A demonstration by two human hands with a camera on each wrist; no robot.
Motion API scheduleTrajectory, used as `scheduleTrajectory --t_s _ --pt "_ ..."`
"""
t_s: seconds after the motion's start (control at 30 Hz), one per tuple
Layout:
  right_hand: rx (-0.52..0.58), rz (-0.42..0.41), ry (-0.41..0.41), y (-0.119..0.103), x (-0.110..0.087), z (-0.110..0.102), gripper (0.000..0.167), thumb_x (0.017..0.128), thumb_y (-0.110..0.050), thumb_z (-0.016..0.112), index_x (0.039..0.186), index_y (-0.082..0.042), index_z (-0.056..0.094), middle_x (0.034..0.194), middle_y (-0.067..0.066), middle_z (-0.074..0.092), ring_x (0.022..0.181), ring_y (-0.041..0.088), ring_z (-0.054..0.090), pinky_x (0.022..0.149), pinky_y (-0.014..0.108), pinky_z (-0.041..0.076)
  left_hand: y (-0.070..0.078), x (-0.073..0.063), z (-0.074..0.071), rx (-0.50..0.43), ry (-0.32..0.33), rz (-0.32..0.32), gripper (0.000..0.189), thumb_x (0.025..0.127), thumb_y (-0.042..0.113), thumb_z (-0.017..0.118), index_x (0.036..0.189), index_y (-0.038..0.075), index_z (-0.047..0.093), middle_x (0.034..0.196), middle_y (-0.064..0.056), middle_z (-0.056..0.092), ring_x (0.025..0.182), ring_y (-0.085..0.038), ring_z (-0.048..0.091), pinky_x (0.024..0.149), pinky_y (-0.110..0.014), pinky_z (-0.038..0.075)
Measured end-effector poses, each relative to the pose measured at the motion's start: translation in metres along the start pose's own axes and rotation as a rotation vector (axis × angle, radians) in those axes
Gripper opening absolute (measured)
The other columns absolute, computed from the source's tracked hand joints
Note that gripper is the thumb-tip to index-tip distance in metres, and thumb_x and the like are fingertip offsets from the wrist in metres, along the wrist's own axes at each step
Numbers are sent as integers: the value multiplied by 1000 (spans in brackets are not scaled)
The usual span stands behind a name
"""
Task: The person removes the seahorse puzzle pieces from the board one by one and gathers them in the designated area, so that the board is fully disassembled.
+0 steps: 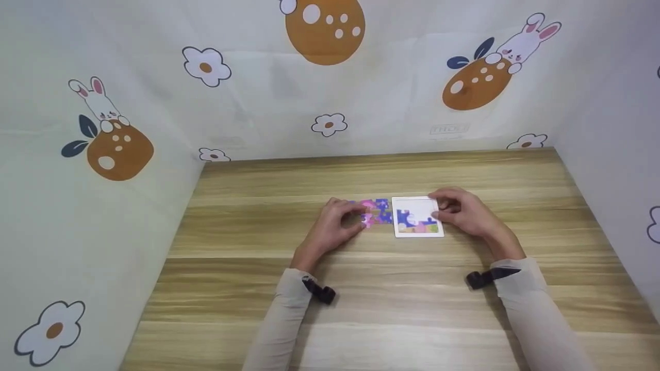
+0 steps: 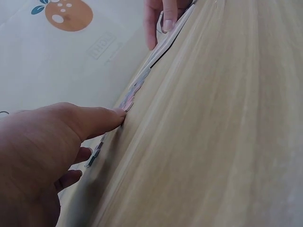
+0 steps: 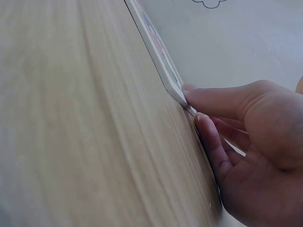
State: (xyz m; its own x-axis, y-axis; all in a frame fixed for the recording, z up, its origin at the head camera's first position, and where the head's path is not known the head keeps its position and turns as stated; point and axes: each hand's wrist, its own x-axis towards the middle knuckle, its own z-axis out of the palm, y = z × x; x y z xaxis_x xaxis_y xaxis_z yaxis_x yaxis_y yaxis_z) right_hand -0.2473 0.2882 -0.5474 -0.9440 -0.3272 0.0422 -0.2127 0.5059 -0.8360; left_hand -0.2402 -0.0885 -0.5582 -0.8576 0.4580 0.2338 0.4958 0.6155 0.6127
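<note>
A white square puzzle frame (image 1: 419, 234) lies flat on the wooden table, its lower part filled with blue, pink and green pieces and its upper part bare white. Loose purple, blue and pink puzzle pieces (image 1: 382, 211) lie just left of it. My left hand (image 1: 331, 225) curves round the left end of these pieces, thumb at their near edge and index finger at the far side. In the left wrist view the thumb tip touches the pieces' edge. With thumb and fingers my right hand (image 1: 466, 212) holds the frame at its right side, near the far corner.
The wooden table (image 1: 392, 299) meets pale cloth walls (image 1: 258, 103) printed with rabbits, oranges and flowers at the back and both sides. A black camera strap sits on the left wrist (image 1: 320, 292) and another on the right wrist (image 1: 482, 280).
</note>
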Motion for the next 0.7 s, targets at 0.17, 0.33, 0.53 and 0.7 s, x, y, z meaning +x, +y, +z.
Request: scheduleTrajectory --t_s 0.17,0.33,0.53,0.7 --pt "4 -21 1 1 1 0 46 94 -4 83 138 0 70 117 21 67 107 28 64 90 10 55 -1 0 0 -7 19 29 35 95 23 85 128 14 79 129 -1 80 118 -24 65 107 -44 51" --pt "-1 -33 3 3 0 0 46 94 -5 82 138 1 70 116 21 67 106 29 64 89 11 55 0 0 0 -10 26 45 34 95 23 84 127 14 80 128 -1 80 118 -24 66 108 -43 51" --pt "-12 -15 -4 2 0 0 47 95 -6 82 140 0 69 119 22 68 110 31 65 92 12 55 1 0 1 -35 34 52 32 97 26 83 126 14 80 124 -1 81 114 -22 66 105 -41 53" --pt "-7 -2 1 3 1 0 48 94 -4 82 140 0 69 119 23 67 110 32 65 92 11 54 6 2 4 -60 48 53 28 98 25 81 123 14 81 121 -3 81 112 -22 67 104 -41 53"
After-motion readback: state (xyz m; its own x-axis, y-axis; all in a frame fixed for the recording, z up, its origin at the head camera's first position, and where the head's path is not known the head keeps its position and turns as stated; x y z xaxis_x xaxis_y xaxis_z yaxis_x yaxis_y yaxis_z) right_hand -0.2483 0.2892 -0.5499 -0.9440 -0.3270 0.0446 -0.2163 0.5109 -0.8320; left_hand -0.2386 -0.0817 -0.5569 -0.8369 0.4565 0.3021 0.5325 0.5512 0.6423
